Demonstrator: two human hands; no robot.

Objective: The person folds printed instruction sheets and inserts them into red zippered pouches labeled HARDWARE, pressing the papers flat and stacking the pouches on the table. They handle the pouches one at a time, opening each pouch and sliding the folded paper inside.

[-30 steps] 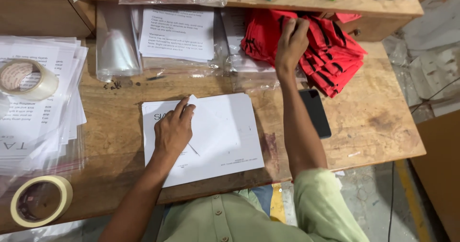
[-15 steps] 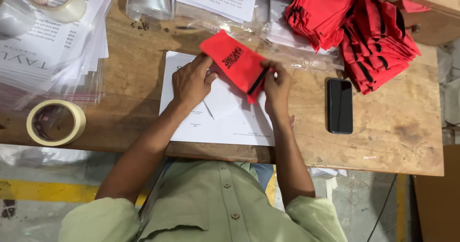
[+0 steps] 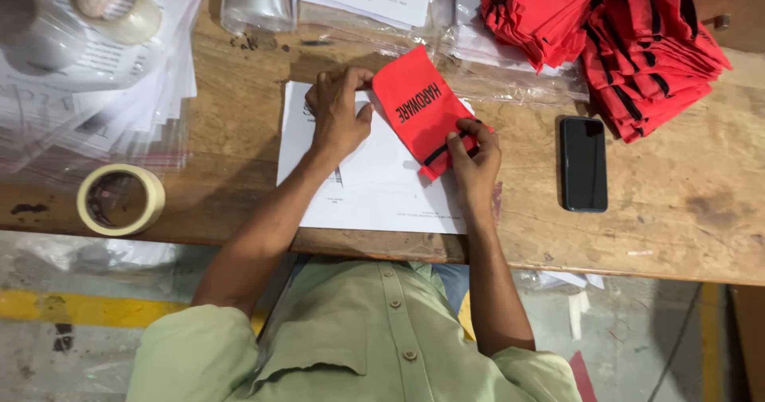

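A small red cloth pouch (image 3: 418, 107) with black lettering and a black drawstring lies tilted on a white paper sheet (image 3: 374, 195) on the wooden table. My right hand (image 3: 474, 159) grips the pouch's lower end by the drawstring. My left hand (image 3: 339, 115) rests on the paper, its fingertips touching the pouch's upper left edge. A heap of the same red pouches (image 3: 613, 27) sits at the back right.
A black phone (image 3: 583, 163) lies right of the paper. A roll of tape (image 3: 119, 200) sits near the table's front edge (image 3: 637, 266) at the left, another roll (image 3: 115, 3) on stacked printed sheets (image 3: 127, 75). Clear plastic bags (image 3: 259, 0) lie at the back.
My right hand reached to the red heap, brought one pouch over and laid it on the paper. My left hand shifted up to the pouch's edge. The view moved left and closer.
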